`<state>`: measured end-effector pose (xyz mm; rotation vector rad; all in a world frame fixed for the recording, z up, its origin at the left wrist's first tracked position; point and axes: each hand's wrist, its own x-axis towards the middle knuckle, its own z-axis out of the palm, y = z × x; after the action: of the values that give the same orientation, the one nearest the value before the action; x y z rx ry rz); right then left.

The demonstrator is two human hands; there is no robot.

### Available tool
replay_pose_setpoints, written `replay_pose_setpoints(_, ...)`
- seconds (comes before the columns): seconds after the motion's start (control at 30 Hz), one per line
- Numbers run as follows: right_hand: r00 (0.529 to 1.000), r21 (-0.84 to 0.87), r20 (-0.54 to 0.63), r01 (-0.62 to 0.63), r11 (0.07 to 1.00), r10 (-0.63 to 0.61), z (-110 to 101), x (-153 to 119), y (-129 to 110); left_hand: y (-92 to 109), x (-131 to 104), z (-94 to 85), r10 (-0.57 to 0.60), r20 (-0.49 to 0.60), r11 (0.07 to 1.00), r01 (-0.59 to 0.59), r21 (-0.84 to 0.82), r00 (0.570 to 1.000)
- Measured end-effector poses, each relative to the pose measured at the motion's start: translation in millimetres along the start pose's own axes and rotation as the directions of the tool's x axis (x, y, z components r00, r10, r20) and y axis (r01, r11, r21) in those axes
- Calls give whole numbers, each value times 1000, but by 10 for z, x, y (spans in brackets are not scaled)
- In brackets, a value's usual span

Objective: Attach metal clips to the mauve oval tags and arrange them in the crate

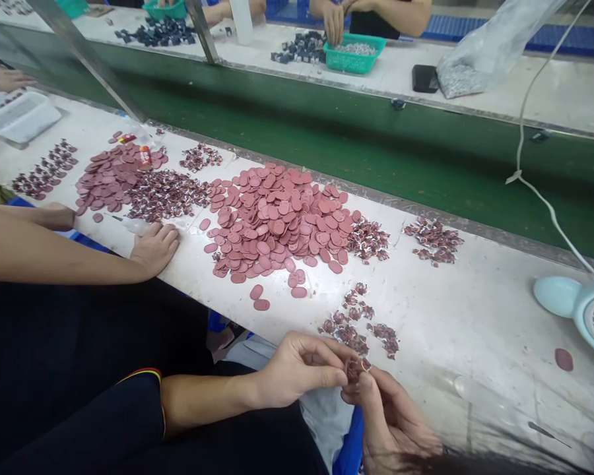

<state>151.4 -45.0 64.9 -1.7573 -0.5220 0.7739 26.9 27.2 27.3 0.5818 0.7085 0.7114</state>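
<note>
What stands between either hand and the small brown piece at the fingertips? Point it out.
Nothing visible does: the left hand and right hand both pinch the small brown piece. The nearest loose brown pieces lie on the table just beyond the fingertips, not in between.

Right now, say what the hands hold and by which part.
The left hand and right hand pinch a small reddish piece by its edges; exact shape unclear.

Long white worktop (pixel 455 310) bore a broad heap of flat reddish oval discs (pixel 277 218), scattered clusters of small brown pieces (pixel 355 342), and a translucent rectangular plastic tray (pixel 30 119).
</note>
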Motion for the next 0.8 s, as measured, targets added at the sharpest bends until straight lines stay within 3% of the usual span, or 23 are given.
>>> replay_pose_setpoints(0.13,986,-18,-16,-163,986,163,-52,31,118,-36,40,-37,20,-1,1000,-20,20,1000)
replay_pose_setpoints(0.27,987,-10,-2,-158,987,158,-75,54,194,-99,70,-66,50,1,997,-50,54,999)
replay_pose_setpoints(0.5,985,2,20,-173,985,173,-21,29,65,-139,97,-173,140,49,970,-147,193,989)
replay_pose_setpoints(0.67,988,24,25,-155,988,154,-2,67,135,-186,93,-220,207,84,939,-222,262,975)
replay_pose_setpoints(0.8,990,21,22,-140,990,140,-100,59,269,-30,98,-335,265,144,878,-300,371,953)
